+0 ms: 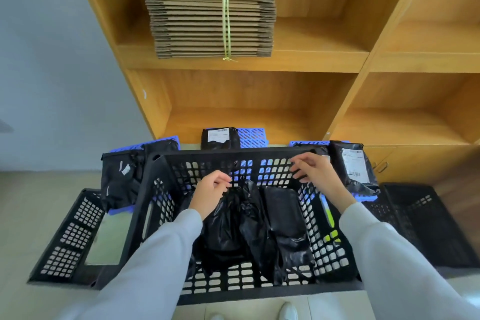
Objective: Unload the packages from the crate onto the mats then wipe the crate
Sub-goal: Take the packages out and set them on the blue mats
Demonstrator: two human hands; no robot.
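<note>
left hand [211, 191]: pinches top of crumpled black package [228, 223] inside crate [233, 157] | right hand [315, 170]: over crate's far right, fingers loosely curled, holding nothing | second package [284, 213]: in crate, right of the first | blue mats [253, 135]: beyond crate (three black packages lie there) | cardboard stack [213, 10]: shelf, far

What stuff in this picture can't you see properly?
Head view, the only one:
- How many packages are in the crate: the black bags overlap, and the left hand and sleeves cover some.
- Label text on the package on the mat: too small.
- Right hand palm: turned away.
- Shoes: cut off by the bottom edge.
</note>
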